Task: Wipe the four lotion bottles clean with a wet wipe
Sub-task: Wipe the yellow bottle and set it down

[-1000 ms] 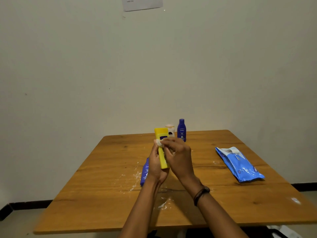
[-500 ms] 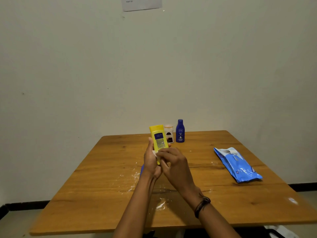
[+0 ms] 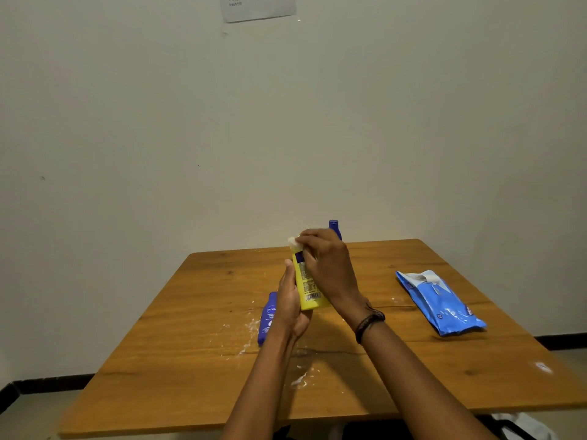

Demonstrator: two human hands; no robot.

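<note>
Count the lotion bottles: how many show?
3. A yellow bottle gripped by the left hand; a blue bottle lying on the table beside that hand; a second blue bottle at the back, mostly behind the right hand. A fourth may be hidden there.

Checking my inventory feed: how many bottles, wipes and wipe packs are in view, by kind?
Bottles: 3 (yellow bottle, lying blue bottle, standing blue bottle)
Loose wipe: 1
Wipe pack: 1
Total: 5
No fourth bottle shows.
</note>
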